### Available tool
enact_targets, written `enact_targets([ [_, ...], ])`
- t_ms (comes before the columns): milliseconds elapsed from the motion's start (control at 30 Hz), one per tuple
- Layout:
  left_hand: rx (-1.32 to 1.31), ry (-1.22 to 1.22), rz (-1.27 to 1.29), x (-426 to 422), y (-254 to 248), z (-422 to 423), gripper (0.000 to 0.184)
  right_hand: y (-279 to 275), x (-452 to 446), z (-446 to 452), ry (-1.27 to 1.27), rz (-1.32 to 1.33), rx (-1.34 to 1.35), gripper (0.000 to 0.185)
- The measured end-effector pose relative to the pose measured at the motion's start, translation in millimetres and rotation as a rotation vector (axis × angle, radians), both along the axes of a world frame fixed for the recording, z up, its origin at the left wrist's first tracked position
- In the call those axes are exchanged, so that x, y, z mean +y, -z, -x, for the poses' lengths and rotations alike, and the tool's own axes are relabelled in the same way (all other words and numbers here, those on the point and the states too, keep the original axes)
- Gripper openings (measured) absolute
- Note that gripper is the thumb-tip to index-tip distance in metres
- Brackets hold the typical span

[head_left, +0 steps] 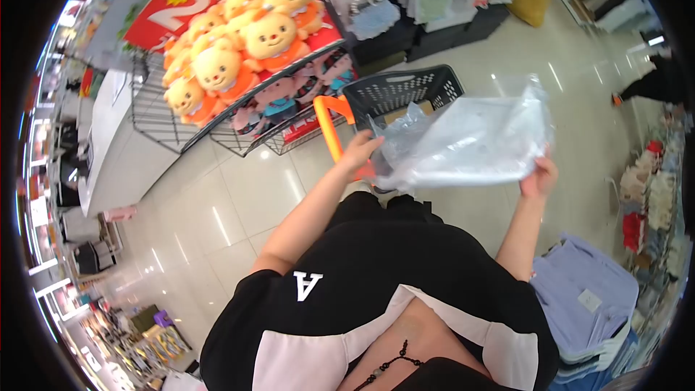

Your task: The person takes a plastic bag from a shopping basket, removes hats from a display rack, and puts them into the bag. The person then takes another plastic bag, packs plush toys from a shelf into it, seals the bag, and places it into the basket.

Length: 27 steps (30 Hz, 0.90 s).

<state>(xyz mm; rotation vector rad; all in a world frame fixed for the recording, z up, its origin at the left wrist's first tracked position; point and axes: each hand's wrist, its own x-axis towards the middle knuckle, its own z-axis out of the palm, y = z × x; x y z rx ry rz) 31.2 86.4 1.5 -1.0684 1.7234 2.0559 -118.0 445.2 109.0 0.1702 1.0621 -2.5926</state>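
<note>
Near black basket (405,87) | left fingers (369,143), right fingers (540,166) grip plastic bag (478,141) | sign (172,16): "2" (shirt (405,261): "A")

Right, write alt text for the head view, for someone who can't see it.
A bare left hand and right hand hold a broad, pale package in translucent plastic partly over a black, perforated plastic basket with an orange handle. Yellow-and-orange plush toys are piled at upper left.
</note>
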Motion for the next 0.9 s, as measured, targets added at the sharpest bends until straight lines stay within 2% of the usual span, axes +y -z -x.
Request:
enact_targets([
  [33, -0.215, -0.092, -0.249, 3.5, -25.7, -0.3, 0.075, 2.6, 9.6, -0.9, 0.011, 0.029, 0.04, 0.067],
  [67, -0.157, 0.052, -0.805, -10.4, -5.8, -10.3, 0.083, 5.6, 16.9, -1.9, 0.026, 0.057, 0.078, 0.067],
  [200, -0.278, -0.065, -0.918, 14.1, -25.0, -26.4, 0.074, 2.9, 23.8, -6.8, 0.094, 0.072, 0.087, 0.069],
  [267, -0.307, 0.048, -0.847, 22.0, -18.4, -31.5, 0.055, 14.7, 29.6, -7.5, 0.048, 0.149, 0.091, 0.064],
  [300, -0.299, 0.052, -0.846, 24.5, -15.2, -34.8, 0.055, 19.6, 28.7, -8.5, 0.047, 0.15, 0.099, 0.064],
  [367, -0.249, 0.124, -0.714, 31.0, -9.2, -37.0, 0.035, 25.5, 30.1, -6.0, -0.03, 0.232, 0.143, 0.061],
  [400, -0.14, 0.003, -0.744, 27.9, -6.7, -36.9, 0.025, 24.6, 30.1, -2.9, -0.028, 0.233, 0.158, 0.061],
  [467, 0.209, -0.038, -0.723, 4.1, -22.6, -30.5, 0.018, 22.2, 31.3, -1.1, 0.002, 0.176, 0.107, 0.049],
  [500, 0.306, -0.084, -0.516, -10.5, -33.2, -25.9, 0.017, 17.8, 23.2, -2.9, 0.006, 0.177, 0.116, 0.049],
  [533, 0.402, -0.131, -0.31, -25.7, -48.3, -22.2, 0.017, 11.0, 8.7, -5.9, 0.081, 0.033, 0.025, 0.038],
  [567, 0.426, -0.182, -0.148, -39.9, -86.0, -23.2, 0.018, 5.6, 3.0, -6.2, 0.157, -0.111, -0.066, 0.026],
  [633, 0.56, -0.238, 0.018, -68.8, -101.2, -24.8, 0.02, 51.9, 25.6, 0.4, -0.173, -0.327, 0.048, 0.008],
  [700, 0.557, -0.195, 0.174, -67.5, -152.6, -32.8, 0.02, 82.1, 13.4, -8.0, -0.44, -0.696, -0.036, 0.012],
  [767, 0.553, -0.051, 0.528, -64.9, -170.2, -39.1, 0.022, 110.8, -5.0, -21.3, -0.67, -0.974, -0.141, 0.017],
  [800, 0.559, -0.043, 0.523, -59.4, -176.5, -40.3, 0.022, 127.9, -13.9, -27.9, -0.802, -1.172, -0.123, 0.02],
  [833, 0.638, -0.001, 0.746, -53.0, -181.8, -40.9, 0.023, 142.9, -21.6, -33.0, -0.933, -1.371, -0.105, 0.024],
  [867, 0.717, 0.039, 0.971, -46.3, -186.7, -39.6, 0.026, 154.0, -27.0, -37.7, -0.94, -1.554, 0.242, 0.031],
  [900, 0.727, 0.043, 0.966, -39.7, -191.8, -37.1, 0.026, 160.0, -32.9, -42.1, -0.928, -1.714, 0.602, 0.038],
])
